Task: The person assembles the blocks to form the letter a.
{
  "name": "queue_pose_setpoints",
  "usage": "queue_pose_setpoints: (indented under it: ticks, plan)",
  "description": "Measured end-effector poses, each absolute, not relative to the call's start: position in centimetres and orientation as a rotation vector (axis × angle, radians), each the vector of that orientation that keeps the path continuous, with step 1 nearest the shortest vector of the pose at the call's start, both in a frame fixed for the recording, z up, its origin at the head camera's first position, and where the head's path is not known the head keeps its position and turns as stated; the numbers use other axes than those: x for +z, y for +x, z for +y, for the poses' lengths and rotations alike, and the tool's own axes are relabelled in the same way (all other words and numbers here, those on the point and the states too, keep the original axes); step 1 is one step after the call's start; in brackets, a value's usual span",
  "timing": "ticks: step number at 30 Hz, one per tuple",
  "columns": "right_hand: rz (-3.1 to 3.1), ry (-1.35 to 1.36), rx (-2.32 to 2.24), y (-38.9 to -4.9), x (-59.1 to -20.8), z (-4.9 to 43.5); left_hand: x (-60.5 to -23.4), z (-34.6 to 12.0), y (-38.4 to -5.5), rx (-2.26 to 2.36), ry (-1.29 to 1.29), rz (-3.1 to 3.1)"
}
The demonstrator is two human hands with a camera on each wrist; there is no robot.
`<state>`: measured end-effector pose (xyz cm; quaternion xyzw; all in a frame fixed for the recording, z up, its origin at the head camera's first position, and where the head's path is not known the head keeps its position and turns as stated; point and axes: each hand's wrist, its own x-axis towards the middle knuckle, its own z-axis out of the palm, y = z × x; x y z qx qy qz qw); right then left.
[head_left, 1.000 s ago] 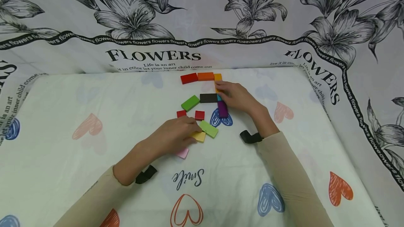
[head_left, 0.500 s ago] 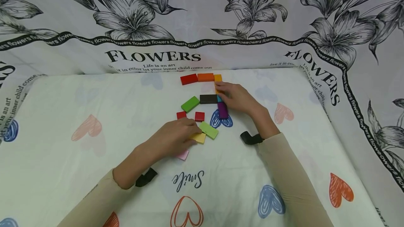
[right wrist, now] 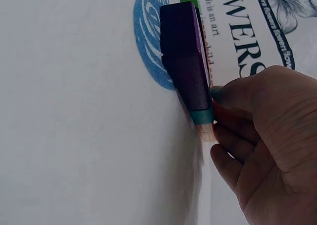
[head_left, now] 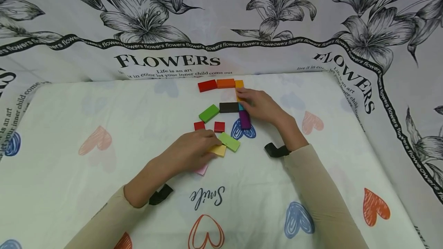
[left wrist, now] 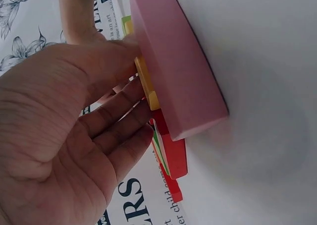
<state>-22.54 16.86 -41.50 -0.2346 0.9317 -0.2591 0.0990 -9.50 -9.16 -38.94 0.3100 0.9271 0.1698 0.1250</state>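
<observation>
In the head view my left hand (head_left: pixel 188 149) pinches a yellow block (head_left: pixel 219 150) between thumb and fingers. A light green block (head_left: pixel 229 142) lies against its far end, and a pink block (head_left: pixel 202 170) sits by the thumb side, looming large in the left wrist view. Farther off, my right hand (head_left: pixel 261 105) has thumb and index finger curled at a blue block (head_left: pixel 241 107), mostly covered. That blue block stands in line between a yellow-orange block (head_left: pixel 239 84) and a purple block (head_left: pixel 244 120). A black block (head_left: pixel 228 107) meets this line from the left.
At the far end lie a red block (head_left: pixel 207 85) and an orange block (head_left: pixel 225 83). A green block (head_left: pixel 209 113) touches the black one. Two small red blocks (head_left: pixel 219 126) lie between the hands. The cloth (head_left: pixel 104 114) carries heart prints.
Both hands keep their places at the blocks. The whole view shifts very slightly, and no block visibly moves against the others.
</observation>
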Motion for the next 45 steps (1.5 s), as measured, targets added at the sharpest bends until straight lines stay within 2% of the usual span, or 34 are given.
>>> queue_pose_setpoints:
  ticks: [11, 24, 45]
  plan:
    - [2.751, -0.701, -0.779, -22.5, -40.5, 16.1, -38.5, -10.0, -9.6, 0.545, 0.915, 2.782]
    - [2.727, -0.704, -0.774, -22.8, -40.9, 15.2, -38.4, -9.3, -10.3, 0.553, 1.028, 2.821]
    - [2.764, -0.636, -0.74, -21.9, -40.8, 16.2, -38.0, -10.0, -9.7, 0.615, 0.884, 2.857]
